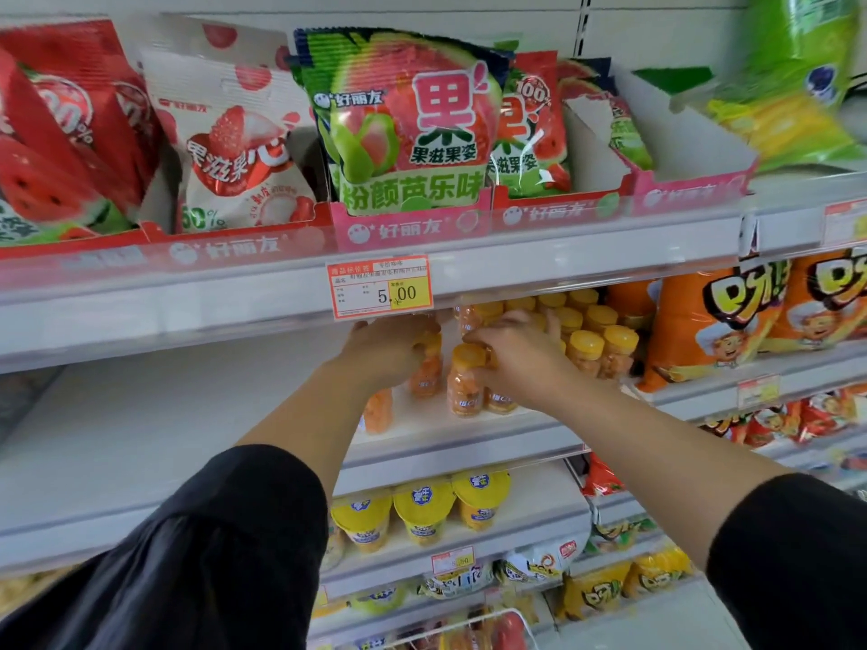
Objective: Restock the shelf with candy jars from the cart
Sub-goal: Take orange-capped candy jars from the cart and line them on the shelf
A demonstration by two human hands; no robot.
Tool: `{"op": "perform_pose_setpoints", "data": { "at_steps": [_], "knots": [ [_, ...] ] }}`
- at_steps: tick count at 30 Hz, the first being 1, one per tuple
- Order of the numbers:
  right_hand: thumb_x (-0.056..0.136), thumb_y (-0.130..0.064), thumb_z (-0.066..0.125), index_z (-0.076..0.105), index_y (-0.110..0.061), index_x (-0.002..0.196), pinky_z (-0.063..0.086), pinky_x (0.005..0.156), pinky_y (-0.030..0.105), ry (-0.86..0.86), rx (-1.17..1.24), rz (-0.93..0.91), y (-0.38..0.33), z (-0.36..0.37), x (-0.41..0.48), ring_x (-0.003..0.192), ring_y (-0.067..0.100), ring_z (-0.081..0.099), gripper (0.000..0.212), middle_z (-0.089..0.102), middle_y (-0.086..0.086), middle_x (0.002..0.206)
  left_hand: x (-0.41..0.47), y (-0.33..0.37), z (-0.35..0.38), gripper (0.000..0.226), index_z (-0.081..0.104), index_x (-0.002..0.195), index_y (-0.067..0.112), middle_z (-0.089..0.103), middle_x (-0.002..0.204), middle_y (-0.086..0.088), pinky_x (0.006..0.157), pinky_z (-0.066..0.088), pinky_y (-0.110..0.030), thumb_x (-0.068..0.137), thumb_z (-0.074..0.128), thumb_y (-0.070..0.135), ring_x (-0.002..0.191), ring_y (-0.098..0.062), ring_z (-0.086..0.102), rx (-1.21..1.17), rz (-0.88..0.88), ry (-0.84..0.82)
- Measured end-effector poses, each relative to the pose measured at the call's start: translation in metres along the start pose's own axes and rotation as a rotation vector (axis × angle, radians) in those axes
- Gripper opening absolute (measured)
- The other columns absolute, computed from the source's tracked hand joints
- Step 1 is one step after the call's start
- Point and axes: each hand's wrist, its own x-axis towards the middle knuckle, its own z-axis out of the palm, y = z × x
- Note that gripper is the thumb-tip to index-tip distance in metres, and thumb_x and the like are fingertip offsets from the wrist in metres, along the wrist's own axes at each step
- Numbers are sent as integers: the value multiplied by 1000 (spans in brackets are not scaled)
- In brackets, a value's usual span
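Jars upright on middle shelf, yellow caps up, long axis vertical. Your left hand curls round one jar, your right hand grips next jar near its cap, both just left of stocked rows.

Shop: stocked snack shelves (price tag reads 5.00).

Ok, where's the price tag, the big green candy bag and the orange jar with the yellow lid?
price tag (pixel 397 294), head view, on the printed 5.00.
green candy bag (pixel 413 119), head view, middle of its front.
orange jar (pixel 465 390), head view, on its body under the lid.
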Motion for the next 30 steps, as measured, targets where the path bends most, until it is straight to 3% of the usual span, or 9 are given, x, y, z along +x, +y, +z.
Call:
{"op": "perform_pose_setpoints", "data": {
  "at_steps": [4,7,12,16,21,25,30],
  "knots": [
    [85,-50,62,58,-39,128,5,114,55,42,-19,-1,-2,6,-2,134,19,31,44,57,-13,133,-2,-2,-2,33,60,117,33,57,113,13,81,41,-30,93,42,18,96,-16,48,-101,-24,-31],
    [86,-48,61,56,-37,132,6,114,53,60,-17,-25,1,6,-7,135,20,31,47,54,-12,136,0,-2,2,19,60,107,34,54,97,18,77,37,-28,92,50,29,94,-16,51,-89,-66,40],
    [87,-47,62,57,-38,131,7,115,53,79,4,-30,6,4,-10,136,17,30,45,53,-15,138,14,1,15,22,58,110,38,57,103,14,76,38,-27,88,56,39,92,-16,52,-129,-185,91],
    [89,-47,62,60,-38,127,9,112,49,147,32,-34,9,2,-13,135,16,31,39,57,-15,133,29,10,23,16,62,100,30,65,102,8,72,40,-29,88,53,35,92,-18,59,-185,-205,81],
    [88,-44,64,62,-37,123,5,110,45,147,34,-1,16,-1,-18,136,18,30,36,58,-15,130,45,17,29,7,65,94,17,67,93,-2,59,39,-8,90,62,21,72,-4,51,-482,-143,23],
    [89,-42,64,62,-39,124,6,112,48,134,35,11,19,0,-19,136,17,31,35,57,-14,131,57,12,35,18,67,105,18,68,103,1,78,45,-22,88,70,25,96,-15,62,-564,-90,9],
    [88,-39,65,64,-37,122,6,112,49,148,54,3,17,3,-20,135,17,33,34,58,-15,128,60,9,40,22,67,109,18,67,106,2,87,48,-29,89,70,26,97,-15,61,-566,-92,22]
  ]
}}
